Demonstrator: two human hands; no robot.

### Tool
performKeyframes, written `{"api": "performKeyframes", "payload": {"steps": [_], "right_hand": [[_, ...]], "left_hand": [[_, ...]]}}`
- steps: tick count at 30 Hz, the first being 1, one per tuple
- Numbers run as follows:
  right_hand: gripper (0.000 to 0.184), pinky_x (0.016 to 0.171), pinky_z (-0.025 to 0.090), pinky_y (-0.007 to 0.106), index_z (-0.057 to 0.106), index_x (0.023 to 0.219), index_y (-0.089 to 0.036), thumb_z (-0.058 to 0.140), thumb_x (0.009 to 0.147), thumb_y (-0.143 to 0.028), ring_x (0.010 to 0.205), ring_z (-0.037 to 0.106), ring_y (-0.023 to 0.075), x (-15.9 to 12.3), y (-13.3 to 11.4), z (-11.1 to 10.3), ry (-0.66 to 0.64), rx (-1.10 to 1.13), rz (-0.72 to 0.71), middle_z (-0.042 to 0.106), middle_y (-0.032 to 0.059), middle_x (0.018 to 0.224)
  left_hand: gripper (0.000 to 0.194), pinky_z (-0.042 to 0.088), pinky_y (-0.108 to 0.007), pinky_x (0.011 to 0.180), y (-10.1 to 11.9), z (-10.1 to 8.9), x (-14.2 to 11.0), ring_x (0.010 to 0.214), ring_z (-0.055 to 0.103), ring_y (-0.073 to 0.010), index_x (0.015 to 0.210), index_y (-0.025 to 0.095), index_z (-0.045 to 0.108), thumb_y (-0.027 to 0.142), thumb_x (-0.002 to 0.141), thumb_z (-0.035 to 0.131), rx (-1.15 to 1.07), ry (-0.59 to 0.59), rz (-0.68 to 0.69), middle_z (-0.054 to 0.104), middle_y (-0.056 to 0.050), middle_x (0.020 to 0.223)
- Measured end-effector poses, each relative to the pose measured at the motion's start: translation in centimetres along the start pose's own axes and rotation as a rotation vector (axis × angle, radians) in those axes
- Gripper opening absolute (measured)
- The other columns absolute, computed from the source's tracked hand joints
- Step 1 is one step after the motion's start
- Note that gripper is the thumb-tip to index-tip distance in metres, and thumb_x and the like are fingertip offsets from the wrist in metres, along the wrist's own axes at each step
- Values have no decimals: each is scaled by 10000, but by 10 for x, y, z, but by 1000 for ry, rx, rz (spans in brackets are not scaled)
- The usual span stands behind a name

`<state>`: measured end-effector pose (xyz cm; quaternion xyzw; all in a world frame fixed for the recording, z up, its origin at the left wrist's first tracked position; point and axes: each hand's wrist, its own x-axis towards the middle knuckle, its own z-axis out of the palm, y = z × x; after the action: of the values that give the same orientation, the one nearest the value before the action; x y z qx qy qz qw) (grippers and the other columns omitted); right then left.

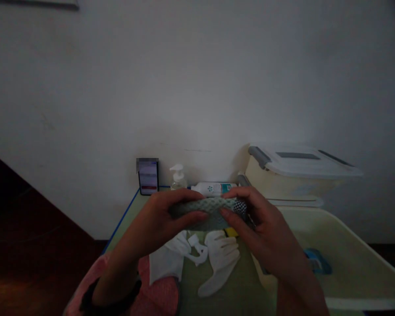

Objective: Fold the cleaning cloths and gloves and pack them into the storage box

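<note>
Both hands hold a pale green, textured, folded cloth [213,205] in front of me, above the table. My left hand [164,215] is closed around its left end, thumb below and fingers along the top. At the right end, my right hand [260,224] pinches the cloth beside a black-and-white checked patch [240,206]. Whether that patch is part of the cloth or a separate piece, I cannot tell. Below the hands lie a white glove [220,259] and another crumpled white fabric piece [167,261], with a small yellow item [231,232] partly hidden behind the cloth.
A phone [149,177] leans on the wall beside a pump bottle [177,177]. Behind my hands lies a white bottle [204,188]. To the right stand a lidded storage box [292,182] and an open tub [355,245] containing a blue item [319,262]. Pink fabric [161,296] sits at lower left.
</note>
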<state>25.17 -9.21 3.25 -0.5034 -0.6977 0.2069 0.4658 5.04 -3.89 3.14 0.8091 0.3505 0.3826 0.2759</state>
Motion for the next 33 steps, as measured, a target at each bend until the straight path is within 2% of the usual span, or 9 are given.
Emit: {"api": "performKeyframes", "payload": {"steps": [2,6,10,16,22,25,29,33], "right_hand": [[184,667,451,245,544,990,-259,606,826,-201,760,569,126,-1,-3,0,-78,-60,-10,611,-23,880],[304,728,452,243,536,1046,-264,629,788,-134,847,596,127,-1,-9,1,-102,-128,-79,640,-30,959],[216,711,451,220,564,1000,-259,643,812,-188,811,609,108,-2,-11,0,-133,-144,-162,656,-45,909],[130,702,443,182,555,1012,-231,549,891,-185,785,603,85,-3,-7,-4,-139,-121,-223,656,-39,885],[140,697,441,178,558,1008,-255,589,872,-261,791,621,82,-4,-7,-9,-170,-160,-174,670,-56,896],[127,681,446,167,560,999,-247,573,885,-300,774,627,76,-4,-9,-10,-146,-163,-209,679,-55,880],[87,715,449,144,562,993,-232,533,911,-231,803,627,66,-3,-12,-7,-102,-121,-306,683,-45,896],[101,662,454,142,568,983,-228,550,893,-183,723,617,63,-3,-13,-5,-53,-109,-318,679,-51,852]], "left_hand": [[161,489,-211,634,5,4,2,708,668,-152,932,205,713,275,790,683,23,-18,60,743,-15,822],[93,473,-176,628,10,6,2,670,650,-104,896,177,687,165,810,653,58,8,233,719,6,774],[106,479,-164,644,12,2,-2,690,652,-96,895,163,662,140,791,663,72,38,337,708,-3,790],[103,470,-164,603,14,3,-3,642,640,-95,858,166,653,124,765,669,108,75,324,695,5,744],[110,467,-155,588,15,4,-4,623,635,-88,847,166,650,147,748,694,83,86,319,695,12,735],[107,479,-147,601,16,4,-4,643,652,-89,846,161,658,152,750,706,35,93,339,710,3,748],[91,511,-158,672,16,3,-2,720,676,-104,833,161,674,116,758,696,-98,92,359,727,-15,787],[135,515,-158,658,15,2,-1,721,675,-105,836,169,689,74,741,693,-146,108,328,734,-17,798]]}}
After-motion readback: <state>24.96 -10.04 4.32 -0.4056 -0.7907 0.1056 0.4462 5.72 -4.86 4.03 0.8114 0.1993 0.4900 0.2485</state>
